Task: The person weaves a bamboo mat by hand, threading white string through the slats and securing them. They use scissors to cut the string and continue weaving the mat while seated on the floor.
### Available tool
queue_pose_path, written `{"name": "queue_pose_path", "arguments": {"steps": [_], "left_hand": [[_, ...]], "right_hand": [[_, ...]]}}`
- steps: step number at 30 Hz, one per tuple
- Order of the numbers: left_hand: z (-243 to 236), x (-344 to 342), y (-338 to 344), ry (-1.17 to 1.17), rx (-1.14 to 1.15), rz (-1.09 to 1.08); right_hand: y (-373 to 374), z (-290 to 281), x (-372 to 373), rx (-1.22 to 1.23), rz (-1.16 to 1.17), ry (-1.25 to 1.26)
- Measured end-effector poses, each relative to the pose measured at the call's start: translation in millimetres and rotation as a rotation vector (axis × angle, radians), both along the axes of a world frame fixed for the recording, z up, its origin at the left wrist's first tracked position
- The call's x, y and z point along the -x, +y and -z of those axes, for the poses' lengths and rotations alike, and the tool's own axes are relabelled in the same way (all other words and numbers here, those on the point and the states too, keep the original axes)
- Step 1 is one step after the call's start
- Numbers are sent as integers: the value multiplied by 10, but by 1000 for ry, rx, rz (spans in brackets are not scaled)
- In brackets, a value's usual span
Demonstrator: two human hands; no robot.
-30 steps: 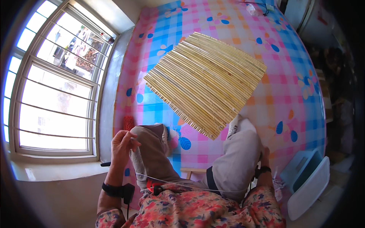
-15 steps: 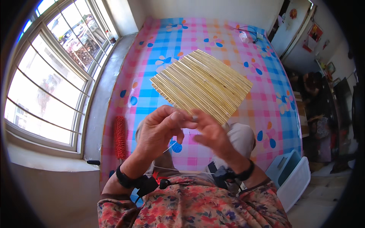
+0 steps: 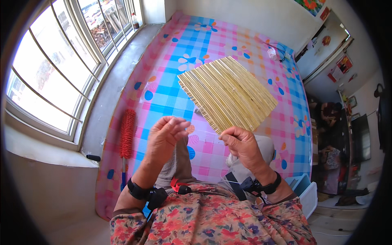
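A mat of straw-coloured reeds [image 3: 230, 94], laid side by side, is tilted over the checked sheet in front of me. My right hand [image 3: 243, 147] has its thumb and fingers pinched at the near corner of this mat. To the left, apart from the mat, my left hand [image 3: 168, 132] is raised with its fingers curled together. Those fingertips are slightly blurred, and anything in them is too small to make out. A thin white cord [image 3: 223, 178] shows below my right hand, near my lap.
A red bristly duster [image 3: 128, 134] lies at left on the checked plastic sheet [image 3: 163, 98], below the barred window [image 3: 45, 77]. A light blue bin [image 3: 308, 196] stands at lower right. Cables [image 3: 279, 50] lie at the far right. Farther right is another person [image 3: 330, 112].
My hands were together at the mat's near edge and have moved apart, left hand leftward. My right hand is now at the mat's near corner. The whole view has also turned.
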State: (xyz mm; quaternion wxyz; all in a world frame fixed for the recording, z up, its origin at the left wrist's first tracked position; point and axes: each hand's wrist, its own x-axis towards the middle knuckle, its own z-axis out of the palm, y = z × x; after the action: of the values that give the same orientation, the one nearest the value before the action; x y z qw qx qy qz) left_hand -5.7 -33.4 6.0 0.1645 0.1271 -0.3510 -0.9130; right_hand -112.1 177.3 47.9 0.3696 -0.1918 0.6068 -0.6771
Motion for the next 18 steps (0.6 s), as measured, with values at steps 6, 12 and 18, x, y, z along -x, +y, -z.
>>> {"name": "queue_pose_path", "arguments": {"steps": [6, 12, 18], "left_hand": [[178, -107, -13, -279, 372, 332], [45, 34, 421, -76, 366, 458], [-6, 134, 329, -30, 278, 355]], "right_hand": [[-35, -78, 112, -68, 50, 171], [-194, -63, -16, -159, -38, 566], [-166, -40, -81, -245, -92, 682]]}}
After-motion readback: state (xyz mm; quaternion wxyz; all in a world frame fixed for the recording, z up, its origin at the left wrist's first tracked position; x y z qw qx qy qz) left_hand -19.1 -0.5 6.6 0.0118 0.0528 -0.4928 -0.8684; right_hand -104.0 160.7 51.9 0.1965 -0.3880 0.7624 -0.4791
